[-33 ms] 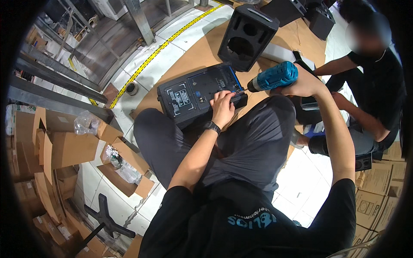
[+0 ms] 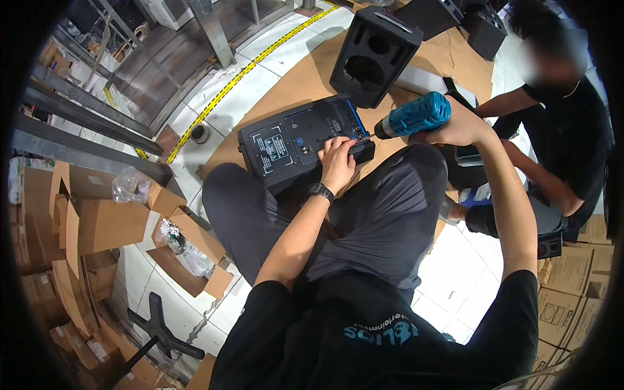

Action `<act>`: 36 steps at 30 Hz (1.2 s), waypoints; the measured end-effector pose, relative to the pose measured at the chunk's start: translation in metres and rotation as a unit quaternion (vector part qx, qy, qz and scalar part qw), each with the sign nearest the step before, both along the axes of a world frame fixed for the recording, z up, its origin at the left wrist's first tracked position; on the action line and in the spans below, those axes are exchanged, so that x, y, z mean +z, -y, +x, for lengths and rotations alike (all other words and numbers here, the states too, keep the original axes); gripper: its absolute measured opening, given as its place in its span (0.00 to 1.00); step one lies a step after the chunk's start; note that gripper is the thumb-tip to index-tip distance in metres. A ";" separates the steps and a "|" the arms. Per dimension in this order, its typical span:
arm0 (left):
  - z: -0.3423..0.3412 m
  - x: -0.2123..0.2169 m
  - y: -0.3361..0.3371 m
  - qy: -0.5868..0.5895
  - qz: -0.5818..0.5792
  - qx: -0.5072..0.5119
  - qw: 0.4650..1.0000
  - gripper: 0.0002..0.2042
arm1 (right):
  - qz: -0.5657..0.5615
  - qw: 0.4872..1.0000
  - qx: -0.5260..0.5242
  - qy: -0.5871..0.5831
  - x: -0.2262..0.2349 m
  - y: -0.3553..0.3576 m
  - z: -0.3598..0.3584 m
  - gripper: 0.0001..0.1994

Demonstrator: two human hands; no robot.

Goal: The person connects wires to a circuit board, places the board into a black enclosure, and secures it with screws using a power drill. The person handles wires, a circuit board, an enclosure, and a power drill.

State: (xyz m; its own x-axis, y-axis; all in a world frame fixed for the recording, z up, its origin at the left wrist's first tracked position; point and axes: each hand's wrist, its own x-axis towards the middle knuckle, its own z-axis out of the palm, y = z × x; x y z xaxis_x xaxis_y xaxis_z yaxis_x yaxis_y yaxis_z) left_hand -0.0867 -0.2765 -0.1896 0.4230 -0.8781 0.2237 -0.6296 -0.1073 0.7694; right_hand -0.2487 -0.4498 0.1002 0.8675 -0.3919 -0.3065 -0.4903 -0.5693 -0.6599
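A black speaker cabinet (image 2: 270,140) lies in front of my bent knees, its rear panel with labels, knobs and sockets facing up. My left hand (image 2: 337,159), with a dark watch on the wrist, rests on the panel near its right end, fingers spread and bent against the surface. Anything small under the fingertips is hidden. My right hand (image 2: 458,123) is closed round the grip of a teal cordless drill (image 2: 421,115). The drill's dark chuck points left toward the cabinet's right end, a short gap away from it; I cannot make out a bit.
An empty-fronted black speaker shell (image 2: 376,55) stands on the cardboard sheet (image 2: 292,84) beyond. A co-worker in black (image 2: 565,123) sits close on the right. Opened cartons (image 2: 107,224) and a black stand base (image 2: 159,331) are at left, stacked boxes (image 2: 559,312) at lower right.
My hands, the drill and the cabinet stay where they were. The co-worker's nearer forearm and hand have shifted slightly down.
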 end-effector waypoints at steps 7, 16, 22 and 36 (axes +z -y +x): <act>0.001 0.000 0.000 0.007 0.012 -0.008 1.000 0.21 | 0.022 0.997 -0.026 -0.062 0.016 -0.010 0.015 0.15; 0.006 0.004 0.001 0.036 0.016 -0.016 0.999 0.25 | -0.057 0.989 -0.008 -0.138 0.020 -0.006 0.046 0.18; 0.022 0.005 -0.004 0.025 -0.036 -0.034 0.998 0.24 | -0.138 0.976 0.071 -0.151 0.011 -0.007 0.060 0.20; 0.045 0.009 -0.023 -0.028 -0.042 0.005 0.999 0.23 | -0.115 0.979 0.083 -0.144 -0.007 0.015 0.043 0.22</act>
State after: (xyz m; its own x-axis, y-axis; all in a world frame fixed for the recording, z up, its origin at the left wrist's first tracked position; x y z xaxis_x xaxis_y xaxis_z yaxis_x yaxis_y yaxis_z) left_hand -0.0419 -0.2537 -0.1803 0.4454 -0.8527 0.2728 -0.5848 -0.0464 0.8099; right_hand -0.2060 -0.4650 0.0935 0.8161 -0.3398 -0.4676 -0.5251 -0.7739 -0.3540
